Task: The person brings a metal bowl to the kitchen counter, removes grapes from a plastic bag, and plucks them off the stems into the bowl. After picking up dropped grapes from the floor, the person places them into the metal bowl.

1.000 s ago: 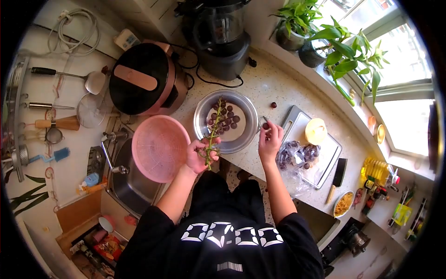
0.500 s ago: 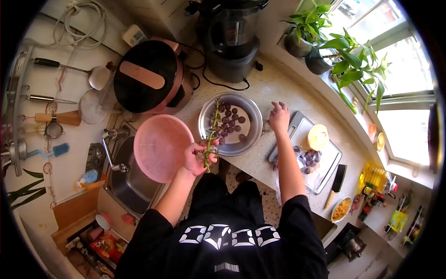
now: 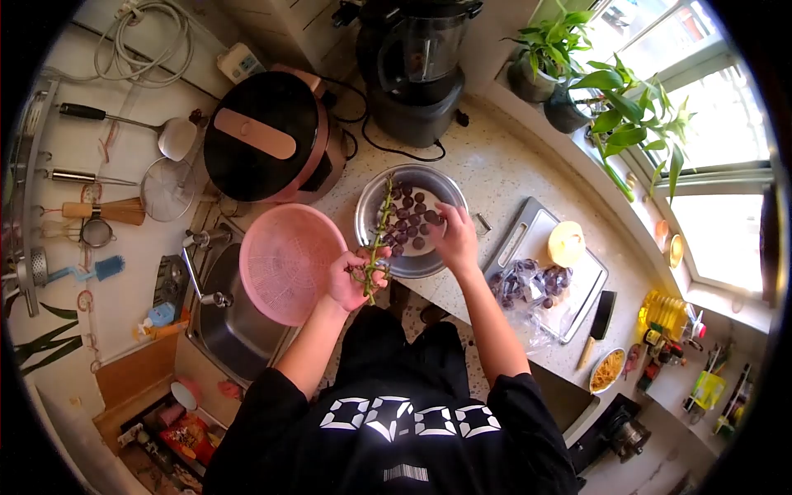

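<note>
A nearly bare green grape stem (image 3: 379,239) is gripped in my left hand (image 3: 353,279), its upper end reaching over the metal bowl (image 3: 455,186). Several dark purple grapes (image 3: 406,224) lie inside the bowl. My right hand (image 3: 453,238) is over the bowl's right side, its fingertips close to a grape; whether they hold one is hard to make out. Left of the bowl, beside my left hand, sits an empty pink basket (image 3: 289,260). A small metal tool (image 3: 483,222) lies on the counter just right of the bowl.
On the right, a cutting board (image 3: 590,276) bears a plastic bag of grapes (image 3: 528,282) and a cut yellow fruit (image 3: 566,243). Beyond it are a cleaver (image 3: 605,318) and a dish of food (image 3: 607,371). A rice cooker (image 3: 264,136) and blender (image 3: 417,91) stand behind; the sink (image 3: 235,330) is left.
My right hand went out to the counter right of the bowl, then came back over the bowl. The loose grape on the counter is no longer there. My left hand still grips the stem.
</note>
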A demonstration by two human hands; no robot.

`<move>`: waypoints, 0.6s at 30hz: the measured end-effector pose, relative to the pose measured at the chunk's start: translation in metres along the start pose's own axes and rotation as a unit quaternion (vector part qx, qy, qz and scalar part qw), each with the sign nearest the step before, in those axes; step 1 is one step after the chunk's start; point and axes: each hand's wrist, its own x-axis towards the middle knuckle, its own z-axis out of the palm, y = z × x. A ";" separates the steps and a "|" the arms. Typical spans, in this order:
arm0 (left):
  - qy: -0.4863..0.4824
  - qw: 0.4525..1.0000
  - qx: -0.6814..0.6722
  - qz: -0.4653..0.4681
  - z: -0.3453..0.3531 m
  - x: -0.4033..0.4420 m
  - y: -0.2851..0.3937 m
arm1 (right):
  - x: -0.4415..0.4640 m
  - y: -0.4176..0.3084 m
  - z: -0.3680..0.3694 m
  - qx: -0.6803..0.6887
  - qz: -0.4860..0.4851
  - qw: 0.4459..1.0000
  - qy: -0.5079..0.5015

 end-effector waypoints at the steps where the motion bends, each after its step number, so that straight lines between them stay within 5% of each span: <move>1: -0.006 1.000 0.003 0.000 0.002 0.001 0.000 | -0.004 -0.004 0.003 0.007 0.038 0.999 -0.005; 6: -0.048 0.998 0.027 -0.014 0.004 0.009 -0.002 | -0.020 -0.011 -0.013 0.048 0.003 0.998 0.035; 10: 0.060 0.969 0.236 0.044 0.021 0.019 -0.023 | -0.048 -0.023 -0.041 0.117 -0.001 0.989 0.089; 13: 0.016 0.875 0.467 0.124 0.023 0.036 -0.051 | -0.077 -0.033 -0.071 0.085 0.006 0.989 0.123; 18: -0.065 0.882 0.467 0.004 0.056 0.039 -0.101 | -0.134 -0.047 -0.118 0.092 0.021 0.983 0.156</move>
